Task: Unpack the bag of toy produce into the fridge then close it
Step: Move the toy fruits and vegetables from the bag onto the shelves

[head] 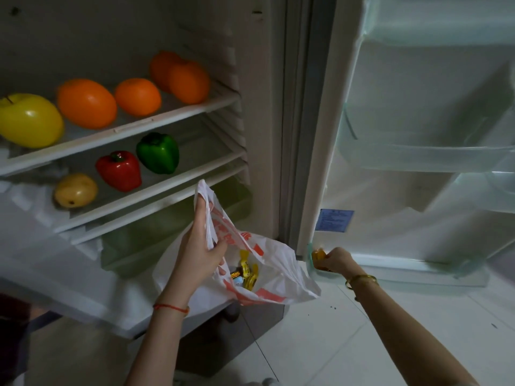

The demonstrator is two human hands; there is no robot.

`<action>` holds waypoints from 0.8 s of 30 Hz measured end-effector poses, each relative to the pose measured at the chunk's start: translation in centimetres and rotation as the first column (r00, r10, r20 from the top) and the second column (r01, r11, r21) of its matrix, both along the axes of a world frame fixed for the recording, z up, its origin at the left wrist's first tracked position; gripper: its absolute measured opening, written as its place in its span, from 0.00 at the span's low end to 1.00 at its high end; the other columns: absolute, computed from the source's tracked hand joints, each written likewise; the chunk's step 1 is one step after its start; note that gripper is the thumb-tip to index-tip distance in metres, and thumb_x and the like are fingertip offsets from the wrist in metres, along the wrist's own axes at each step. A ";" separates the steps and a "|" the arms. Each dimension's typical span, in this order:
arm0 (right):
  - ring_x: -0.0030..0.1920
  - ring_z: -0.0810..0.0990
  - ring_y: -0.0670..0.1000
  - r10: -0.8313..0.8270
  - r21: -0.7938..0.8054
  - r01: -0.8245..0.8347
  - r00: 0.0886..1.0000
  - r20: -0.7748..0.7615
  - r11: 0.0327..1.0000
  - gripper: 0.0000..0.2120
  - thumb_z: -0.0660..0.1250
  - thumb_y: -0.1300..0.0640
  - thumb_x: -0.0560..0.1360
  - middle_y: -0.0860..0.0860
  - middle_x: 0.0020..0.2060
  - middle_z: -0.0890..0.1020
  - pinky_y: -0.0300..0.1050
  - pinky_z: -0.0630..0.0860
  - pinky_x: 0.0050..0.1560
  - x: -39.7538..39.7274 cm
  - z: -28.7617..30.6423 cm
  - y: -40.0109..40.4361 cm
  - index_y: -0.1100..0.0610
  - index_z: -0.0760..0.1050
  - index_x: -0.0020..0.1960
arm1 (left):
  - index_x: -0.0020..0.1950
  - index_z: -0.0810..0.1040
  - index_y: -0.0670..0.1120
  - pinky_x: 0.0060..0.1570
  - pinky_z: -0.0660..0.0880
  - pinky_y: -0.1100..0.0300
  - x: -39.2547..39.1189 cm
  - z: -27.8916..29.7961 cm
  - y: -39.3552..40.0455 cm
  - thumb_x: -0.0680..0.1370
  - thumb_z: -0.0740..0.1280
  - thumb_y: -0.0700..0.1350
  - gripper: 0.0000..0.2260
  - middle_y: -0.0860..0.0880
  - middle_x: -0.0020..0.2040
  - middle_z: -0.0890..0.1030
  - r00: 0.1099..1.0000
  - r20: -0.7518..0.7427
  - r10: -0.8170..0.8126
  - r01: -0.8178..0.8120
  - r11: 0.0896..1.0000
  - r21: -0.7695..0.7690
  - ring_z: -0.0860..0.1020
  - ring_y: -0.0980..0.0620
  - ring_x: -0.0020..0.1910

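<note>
My left hand [199, 246] grips the handles of a white plastic bag [278, 277] with red print, holding it open in front of the fridge. Inside the bag lie several small yellow packets [248, 271]. My right hand [338, 260] is closed around a small orange item [317, 256] at the left end of the lowest door shelf [412, 267]. On the fridge's upper shelf [178, 111] sit a yellow apple [29, 119] and several oranges [86, 103]. The shelf below carries a red pepper [118, 170], a green pepper [158, 153] and a yellow mango [75, 190].
The fridge door [418, 135] stands wide open to the right, with clear bins [423, 157] in it. A translucent crisper drawer [167, 232] sits under the shelves. White tiled floor [362, 344] lies below the door. A white panel [55, 274] juts out at the lower left.
</note>
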State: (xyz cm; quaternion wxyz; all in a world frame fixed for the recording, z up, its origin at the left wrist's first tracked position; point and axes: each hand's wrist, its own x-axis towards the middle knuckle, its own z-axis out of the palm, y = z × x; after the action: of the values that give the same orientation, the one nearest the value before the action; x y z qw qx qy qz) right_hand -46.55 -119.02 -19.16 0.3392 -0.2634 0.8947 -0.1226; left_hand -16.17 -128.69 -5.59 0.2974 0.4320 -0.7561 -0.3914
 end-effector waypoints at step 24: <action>0.48 0.79 0.52 0.780 -0.075 -0.823 0.560 -0.279 0.564 0.11 0.60 0.58 0.80 0.54 0.51 0.83 0.43 0.75 0.53 15.2 3.5 -7.2 0.58 0.80 0.54 | 0.69 0.37 0.78 0.48 0.82 0.49 3.6 -0.2 2.2 0.75 0.67 0.35 0.50 0.56 0.74 0.65 0.999 -0.013 0.034 -0.034 0.999 -0.016 0.80 0.44 0.55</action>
State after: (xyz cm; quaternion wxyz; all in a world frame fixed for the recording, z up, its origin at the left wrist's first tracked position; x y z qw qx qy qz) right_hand -31.40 -126.20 -15.68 0.2313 -0.6863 0.6894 -0.0127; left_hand -12.62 -126.49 -5.74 0.3125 0.4398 -0.7499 -0.3828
